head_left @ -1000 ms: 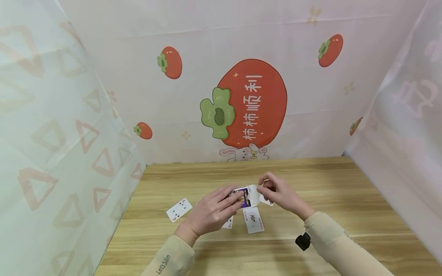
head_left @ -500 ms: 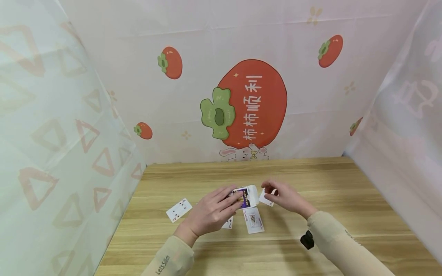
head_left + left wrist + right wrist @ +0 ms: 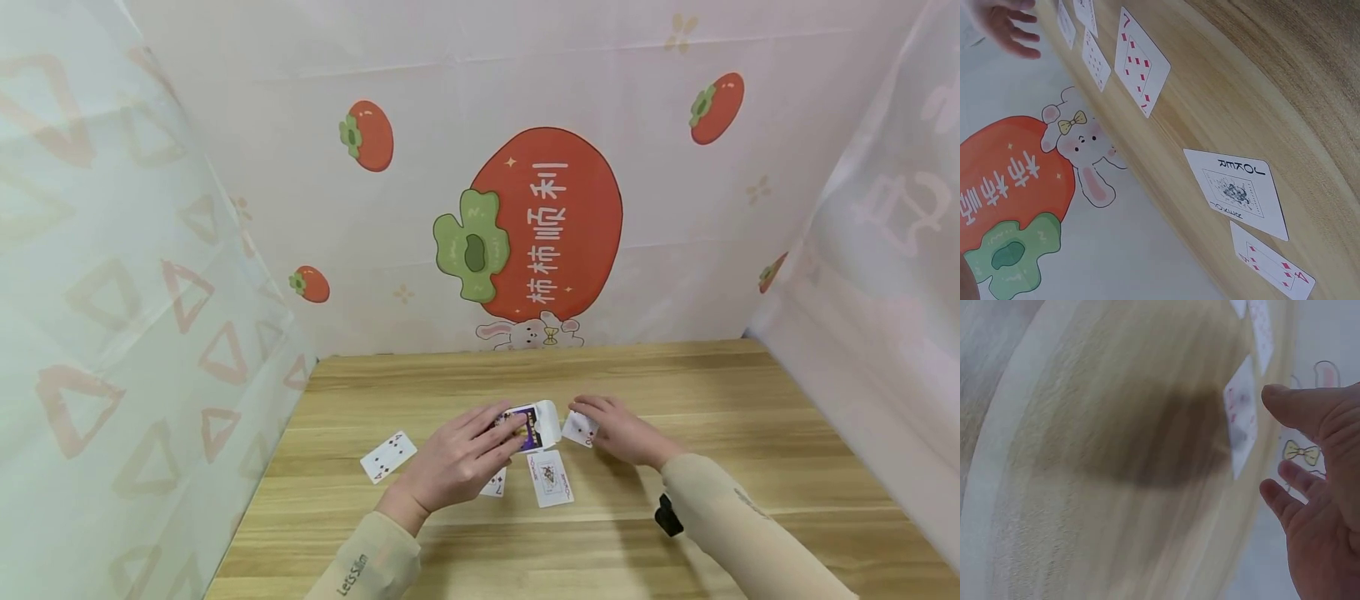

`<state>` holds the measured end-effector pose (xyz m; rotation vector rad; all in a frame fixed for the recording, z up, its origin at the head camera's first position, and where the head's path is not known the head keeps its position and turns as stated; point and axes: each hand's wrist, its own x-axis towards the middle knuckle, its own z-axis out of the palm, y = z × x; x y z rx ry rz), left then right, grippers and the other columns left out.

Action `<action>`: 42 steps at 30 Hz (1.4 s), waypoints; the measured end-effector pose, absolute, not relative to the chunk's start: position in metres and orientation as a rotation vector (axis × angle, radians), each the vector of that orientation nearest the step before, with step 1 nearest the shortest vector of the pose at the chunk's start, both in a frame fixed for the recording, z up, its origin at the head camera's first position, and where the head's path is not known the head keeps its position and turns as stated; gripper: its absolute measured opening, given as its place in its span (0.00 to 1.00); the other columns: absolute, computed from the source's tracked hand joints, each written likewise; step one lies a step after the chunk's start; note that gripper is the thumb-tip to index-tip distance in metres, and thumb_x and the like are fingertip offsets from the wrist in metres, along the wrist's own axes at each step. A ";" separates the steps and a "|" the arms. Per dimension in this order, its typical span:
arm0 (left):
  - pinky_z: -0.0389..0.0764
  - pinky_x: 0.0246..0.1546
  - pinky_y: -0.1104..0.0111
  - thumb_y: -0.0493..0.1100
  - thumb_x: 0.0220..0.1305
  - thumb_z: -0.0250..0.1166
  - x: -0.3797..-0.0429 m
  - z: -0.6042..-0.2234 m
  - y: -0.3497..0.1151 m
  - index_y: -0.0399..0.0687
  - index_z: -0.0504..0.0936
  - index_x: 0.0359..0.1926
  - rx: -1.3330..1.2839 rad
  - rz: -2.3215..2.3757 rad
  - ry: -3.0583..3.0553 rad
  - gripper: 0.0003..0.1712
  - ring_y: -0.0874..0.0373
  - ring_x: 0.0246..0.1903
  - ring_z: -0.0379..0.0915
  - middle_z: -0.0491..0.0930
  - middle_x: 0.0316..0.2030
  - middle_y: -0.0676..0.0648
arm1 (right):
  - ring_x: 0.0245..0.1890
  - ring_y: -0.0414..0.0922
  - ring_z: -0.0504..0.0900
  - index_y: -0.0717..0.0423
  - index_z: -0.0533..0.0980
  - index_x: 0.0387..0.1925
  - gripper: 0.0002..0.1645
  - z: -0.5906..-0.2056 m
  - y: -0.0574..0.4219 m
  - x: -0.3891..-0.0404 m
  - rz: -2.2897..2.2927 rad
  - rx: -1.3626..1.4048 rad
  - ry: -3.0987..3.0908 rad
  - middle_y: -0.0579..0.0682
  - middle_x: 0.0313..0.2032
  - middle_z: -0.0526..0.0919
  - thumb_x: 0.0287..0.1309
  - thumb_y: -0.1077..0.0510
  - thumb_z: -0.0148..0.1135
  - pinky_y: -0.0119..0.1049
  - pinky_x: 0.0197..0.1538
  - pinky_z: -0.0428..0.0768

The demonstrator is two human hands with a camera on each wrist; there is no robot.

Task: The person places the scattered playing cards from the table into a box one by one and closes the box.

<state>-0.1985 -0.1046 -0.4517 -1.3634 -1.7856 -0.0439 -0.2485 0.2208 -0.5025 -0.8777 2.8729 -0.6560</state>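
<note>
In the head view my left hand (image 3: pixel 465 454) holds a purple-and-yellow card box (image 3: pixel 531 427) with its white flap (image 3: pixel 550 423) standing out on the right. Its fingers lie across the box and the thumb is hidden; only a sliver of this hand reaches into the left wrist view. My right hand (image 3: pixel 618 429) hovers at a playing card (image 3: pixel 579 428) with red marks on the table. In the right wrist view that hand (image 3: pixel 1325 481) has thumb and fingers apart, nothing between them, with a card (image 3: pixel 1241 419) below the thumb.
Several cards lie face up on the wooden table (image 3: pixel 600 542): a four of diamonds (image 3: pixel 388 457), a black joker (image 3: pixel 1235 187), a seven of diamonds (image 3: pixel 1141 69) and a red joker (image 3: pixel 551 478). A printed cloth backdrop (image 3: pixel 405 217) encloses the back and sides.
My right hand has left the box flap and moved right and down over the card beside it, its fingers loosening. My left hand stays on the box.
</note>
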 end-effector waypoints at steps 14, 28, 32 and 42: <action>0.79 0.63 0.57 0.44 0.73 0.58 -0.199 -0.452 -0.104 0.45 0.86 0.56 -1.365 -0.031 -1.782 0.17 0.45 0.65 0.75 0.82 0.60 0.44 | 0.76 0.68 0.53 0.54 0.62 0.77 0.38 -0.528 0.233 -0.259 -0.381 -0.957 2.762 0.59 0.77 0.61 0.69 0.60 0.60 0.67 0.74 0.57; 0.79 0.63 0.56 0.45 0.75 0.57 -0.199 -0.453 -0.105 0.45 0.86 0.56 -1.367 -0.034 -1.781 0.18 0.45 0.65 0.75 0.82 0.60 0.44 | 0.64 0.62 0.72 0.56 0.75 0.67 0.30 -0.522 0.235 -0.257 -0.216 -0.965 2.864 0.60 0.65 0.73 0.65 0.54 0.67 0.63 0.65 0.72; 0.80 0.63 0.57 0.45 0.75 0.56 -0.199 -0.453 -0.105 0.45 0.86 0.57 -1.365 -0.033 -1.784 0.18 0.45 0.65 0.75 0.82 0.60 0.44 | 0.60 0.59 0.72 0.56 0.79 0.60 0.25 -0.523 0.236 -0.258 -0.221 -0.982 2.904 0.57 0.59 0.76 0.63 0.54 0.69 0.62 0.63 0.72; 0.80 0.62 0.57 0.44 0.73 0.60 -0.198 -0.452 -0.105 0.45 0.86 0.56 -1.360 -0.029 -1.780 0.17 0.45 0.65 0.75 0.83 0.59 0.44 | 0.65 0.61 0.72 0.65 0.72 0.64 0.33 -0.520 0.237 -0.259 -0.370 -0.876 2.831 0.61 0.64 0.73 0.63 0.53 0.71 0.59 0.69 0.72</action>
